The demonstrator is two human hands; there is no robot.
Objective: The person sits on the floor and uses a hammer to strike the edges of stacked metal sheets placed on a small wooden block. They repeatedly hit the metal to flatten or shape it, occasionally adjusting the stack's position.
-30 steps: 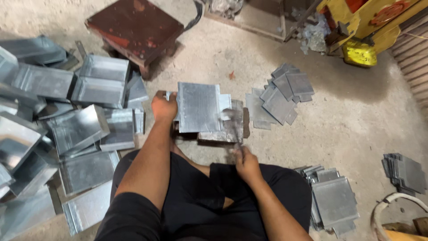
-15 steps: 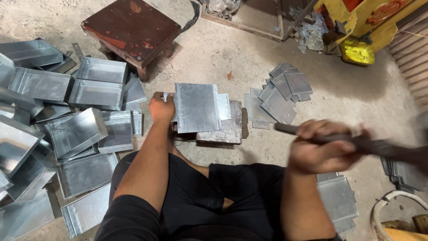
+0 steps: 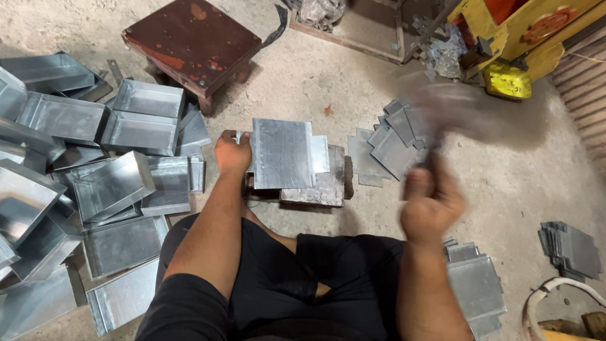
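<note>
A flat galvanised metal sheet (image 3: pixel 282 153) with side tabs lies on a worn block (image 3: pixel 325 183) on the floor in front of me. My left hand (image 3: pixel 233 153) grips the sheet's left edge and holds it down. My right hand (image 3: pixel 429 202) is raised at the right, blurred by motion, shut on the handle of a hammer (image 3: pixel 470 113) whose blurred head swings above the floor to the right of the sheet. My legs in black cloth fill the bottom of the head view.
Several folded metal trays (image 3: pixel 95 164) are piled at the left. Flat cut blanks (image 3: pixel 391 142) lie right of the block, more blanks (image 3: pixel 473 284) near my right knee, another stack (image 3: pixel 571 249) far right. A dark red stool (image 3: pixel 192 41) stands behind; yellow machinery (image 3: pixel 511 38) at top right.
My right hand left the sheet's near edge, took up the hammer and swung it up and out to the right. The left hand kept its hold on the sheet.
</note>
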